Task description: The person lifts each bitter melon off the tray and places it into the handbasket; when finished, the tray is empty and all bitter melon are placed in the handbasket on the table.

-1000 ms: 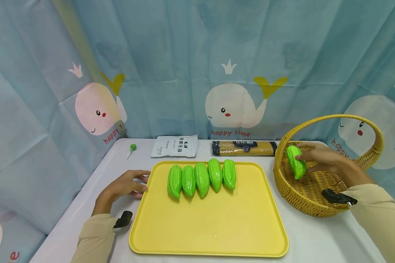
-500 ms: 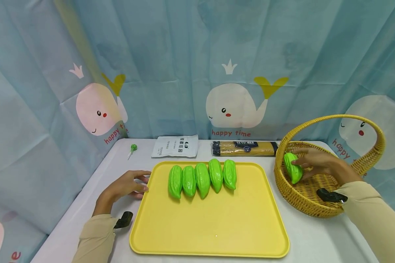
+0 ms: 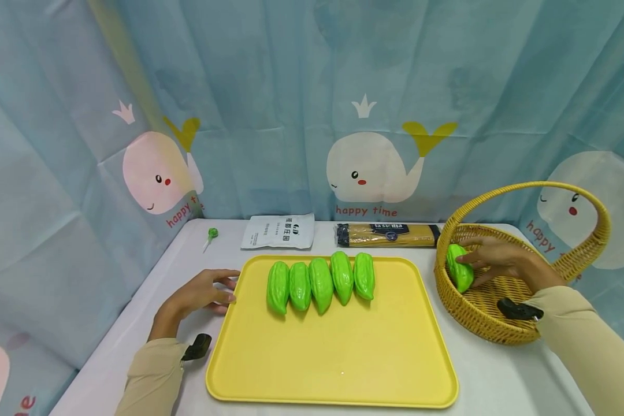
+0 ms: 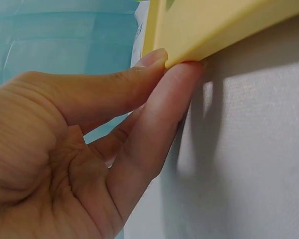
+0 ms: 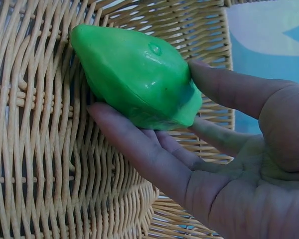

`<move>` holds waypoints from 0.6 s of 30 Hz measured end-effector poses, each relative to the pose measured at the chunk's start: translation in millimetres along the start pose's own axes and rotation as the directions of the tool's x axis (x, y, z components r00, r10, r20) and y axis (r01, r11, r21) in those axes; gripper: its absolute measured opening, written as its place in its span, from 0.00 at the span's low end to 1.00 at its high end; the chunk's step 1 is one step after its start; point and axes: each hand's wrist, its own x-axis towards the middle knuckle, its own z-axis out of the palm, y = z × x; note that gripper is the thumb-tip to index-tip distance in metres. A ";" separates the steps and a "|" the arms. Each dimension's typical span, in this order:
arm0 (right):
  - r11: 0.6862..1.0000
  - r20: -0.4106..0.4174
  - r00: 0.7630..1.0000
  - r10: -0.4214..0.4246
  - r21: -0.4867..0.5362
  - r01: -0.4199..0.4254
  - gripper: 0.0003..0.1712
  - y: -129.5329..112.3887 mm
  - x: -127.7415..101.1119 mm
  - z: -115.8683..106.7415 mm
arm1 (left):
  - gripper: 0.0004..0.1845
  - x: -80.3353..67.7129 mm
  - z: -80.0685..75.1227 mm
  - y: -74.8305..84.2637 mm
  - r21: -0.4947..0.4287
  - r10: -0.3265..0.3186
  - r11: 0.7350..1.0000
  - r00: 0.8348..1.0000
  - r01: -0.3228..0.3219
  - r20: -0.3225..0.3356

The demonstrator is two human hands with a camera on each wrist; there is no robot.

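Right hand (image 3: 498,256) holds gourd (image 5: 137,74), left hand (image 3: 201,290) pinches tray (image 3: 333,358); curtain (image 3: 260,162) reads "happy time", pouch (image 3: 278,232) perhaps "GD".

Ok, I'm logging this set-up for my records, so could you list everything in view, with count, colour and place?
Curtain: count unclear, blue with whale prints, at the back and sides
Table: one, white, in front of the curtain
Tray: one, yellow, mid-table
Basket: one, tan, right of the tray
Gourds: six, green, five in a row on the tray, one in the basket
Pouch: one, white, behind the tray
Pack: one, golden with dark label, right of the pouch
Lollipop: one, green, left of the pouch
Wrist devices: two, black, one per wrist
Sleeves: two, beige, on the forearms
Left hand: one, pinching the tray's left edge
Right hand: one, holding the basket's gourd
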 end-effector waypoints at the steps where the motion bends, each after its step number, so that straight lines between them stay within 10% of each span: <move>1: 1.000 0.002 1.000 0.001 0.002 -0.001 0.50 0.1 0.0 -0.3 | 0.37 0.2 0.2 -0.2 0.000 0.000 1.000 1.000 0.000 0.000; 18: 0.980 -0.133 0.972 -0.193 -0.084 0.183 0.47 1.6 -34.0 -18.8 | 0.37 -1.1 0.6 1.4 0.007 -0.014 1.000 1.000 0.014 -0.012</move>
